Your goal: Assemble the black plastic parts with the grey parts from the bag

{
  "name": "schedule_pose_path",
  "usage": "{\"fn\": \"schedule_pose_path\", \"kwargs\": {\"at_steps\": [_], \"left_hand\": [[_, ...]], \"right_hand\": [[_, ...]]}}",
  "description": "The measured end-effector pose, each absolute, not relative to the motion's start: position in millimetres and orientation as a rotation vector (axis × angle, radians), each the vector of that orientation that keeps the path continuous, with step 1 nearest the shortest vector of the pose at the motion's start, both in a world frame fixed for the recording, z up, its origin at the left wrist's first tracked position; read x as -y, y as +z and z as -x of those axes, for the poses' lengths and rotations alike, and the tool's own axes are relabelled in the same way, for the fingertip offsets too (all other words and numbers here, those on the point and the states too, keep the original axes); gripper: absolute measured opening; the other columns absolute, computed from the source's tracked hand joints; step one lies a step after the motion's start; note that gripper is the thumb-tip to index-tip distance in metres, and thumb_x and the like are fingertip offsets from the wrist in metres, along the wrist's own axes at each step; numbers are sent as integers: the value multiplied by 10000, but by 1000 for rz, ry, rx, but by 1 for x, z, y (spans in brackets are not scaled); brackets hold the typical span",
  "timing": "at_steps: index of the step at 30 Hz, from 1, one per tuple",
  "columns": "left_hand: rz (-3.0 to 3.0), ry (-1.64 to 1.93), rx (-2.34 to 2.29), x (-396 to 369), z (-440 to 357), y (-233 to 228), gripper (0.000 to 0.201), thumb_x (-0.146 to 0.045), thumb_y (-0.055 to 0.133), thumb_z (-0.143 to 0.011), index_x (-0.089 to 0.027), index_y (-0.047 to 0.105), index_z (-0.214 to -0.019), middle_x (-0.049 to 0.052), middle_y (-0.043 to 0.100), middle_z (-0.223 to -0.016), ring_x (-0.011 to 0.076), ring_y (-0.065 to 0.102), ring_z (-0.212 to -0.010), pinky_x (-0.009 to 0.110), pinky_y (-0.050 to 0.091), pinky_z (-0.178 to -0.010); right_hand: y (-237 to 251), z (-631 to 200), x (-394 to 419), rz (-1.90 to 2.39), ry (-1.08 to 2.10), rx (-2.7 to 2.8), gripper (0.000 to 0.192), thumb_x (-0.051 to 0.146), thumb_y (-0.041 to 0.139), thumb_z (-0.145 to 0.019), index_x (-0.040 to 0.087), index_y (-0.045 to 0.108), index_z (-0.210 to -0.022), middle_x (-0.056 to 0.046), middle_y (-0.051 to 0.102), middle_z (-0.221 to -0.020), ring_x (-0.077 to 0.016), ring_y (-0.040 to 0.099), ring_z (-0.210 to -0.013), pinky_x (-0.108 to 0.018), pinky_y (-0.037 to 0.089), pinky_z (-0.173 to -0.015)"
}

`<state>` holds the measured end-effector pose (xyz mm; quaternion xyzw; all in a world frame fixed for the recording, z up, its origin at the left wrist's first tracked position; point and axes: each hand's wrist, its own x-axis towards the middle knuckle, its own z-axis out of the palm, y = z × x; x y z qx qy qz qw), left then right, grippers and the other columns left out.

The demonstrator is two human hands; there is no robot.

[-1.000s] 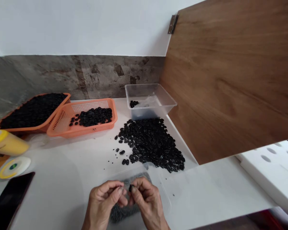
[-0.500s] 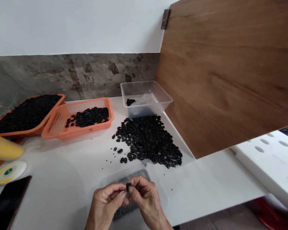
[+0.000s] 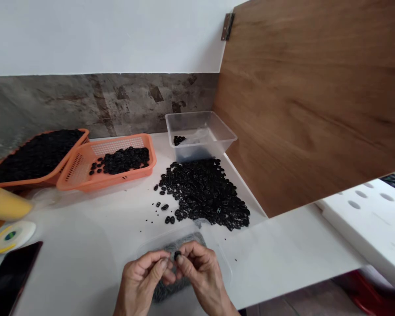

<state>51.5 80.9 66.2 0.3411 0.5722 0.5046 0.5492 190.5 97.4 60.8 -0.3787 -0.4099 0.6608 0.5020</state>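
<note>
My right hand [image 3: 199,270] pinches a small black plastic piece [image 3: 177,254] between thumb and forefinger. Close beside it, my left hand [image 3: 148,276] has its thumb and forefinger pressed together; whatever is between them is too small to make out. Both hands are over a clear plastic container [image 3: 226,263] holding a mass of thin grey pieces [image 3: 184,240], partly hidden by the hands. Just beyond lies a large pile of black oval pieces [image 3: 204,193], some with two holes. A few loose black pieces [image 3: 165,207] are scattered at the pile's left.
An orange basket [image 3: 148,140] holds similar black pieces, and a fuller orange basket [image 3: 85,136] stands left of it. A clear bin [image 3: 200,151] sits behind the pile, against a wooden panel [image 3: 299,101]. At left are a yellow bottle [image 3: 8,204], a white-yellow roll [image 3: 18,232] and a phone [image 3: 11,278].
My left hand has drawn slightly left, widening the gap between the fingertips. The black piece stays in my right hand, turned a little.
</note>
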Motion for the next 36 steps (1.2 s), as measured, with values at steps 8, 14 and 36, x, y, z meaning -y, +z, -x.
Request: {"fn": "schedule_pose_path", "kwargs": {"at_steps": [8,14,36], "left_hand": [[-1447,1227,-1215,-84,-32,68,178,-130,629,-792,-230,747,-881,-23,705,-662,105,657,-540,160,541,-549],[-1122,1210,-1428,-76,-37,65,173,-299,596,-837,-189,728,-826,-28,644,-495,114,606,-472,184,505,-530],[-1433,1147,-1352,-74,-27,66,164,-236,537,-884,-233,696,-845,-75,623,-478,73,579,-435,137,477,-517]], "right_hand": [[57,-183,-96,892,1633,1122,222,349,608,-881,145,597,-796,-30,619,-646,-115,554,-598,-226,407,-573],[56,-183,-93,908,1611,1189,283,386,553,-913,140,537,-774,-28,583,-657,-110,528,-596,-229,394,-565],[68,-188,-95,1004,1447,1513,230,247,528,-885,153,505,-676,34,474,-584,-75,416,-552,-188,303,-504]]}}
